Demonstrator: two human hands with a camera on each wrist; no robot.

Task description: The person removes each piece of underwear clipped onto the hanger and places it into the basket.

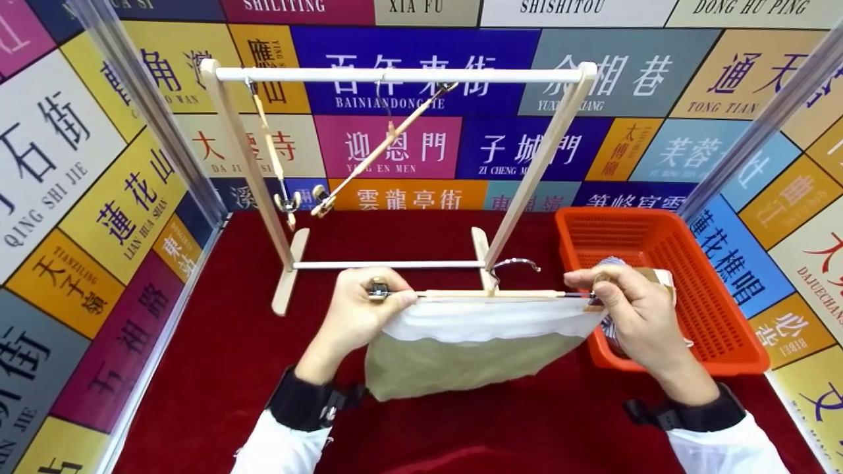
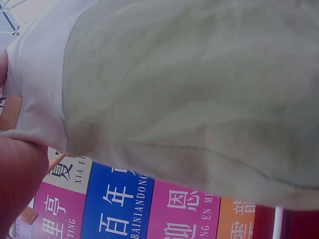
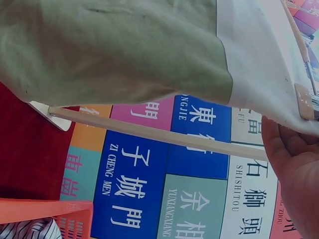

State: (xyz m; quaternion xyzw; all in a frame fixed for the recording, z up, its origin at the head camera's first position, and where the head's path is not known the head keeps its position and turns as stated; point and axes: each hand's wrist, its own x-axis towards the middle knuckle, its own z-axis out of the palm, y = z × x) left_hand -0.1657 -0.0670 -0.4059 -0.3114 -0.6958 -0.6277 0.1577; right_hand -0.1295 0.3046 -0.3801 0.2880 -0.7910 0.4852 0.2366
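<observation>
A wooden clip hanger (image 1: 490, 293) with a metal hook is held level between both hands. From it hangs a two-tone piece of cloth (image 1: 474, 362), white along the top and olive green below; its garment kind cannot be told. My left hand (image 1: 359, 306) grips the hanger's left end by the clip, thumb at the cloth's top corner. At the other end, my right hand (image 1: 635, 309) pinches the right clip, beside the white edge. The cloth fills much of the left wrist view and hides most of the left fingers there. In the right wrist view, a wooden clip pad (image 3: 304, 101) lies against the white band.
Behind the hands stands a wooden rack (image 1: 395, 74). Two clip hangers hang from its bar, one slanted (image 1: 388, 141) and one nearly vertical (image 1: 270, 145). To the right, an orange basket (image 1: 724, 329) holds striped cloth (image 3: 32, 230). Dark red fabric (image 1: 217, 368) covers the table.
</observation>
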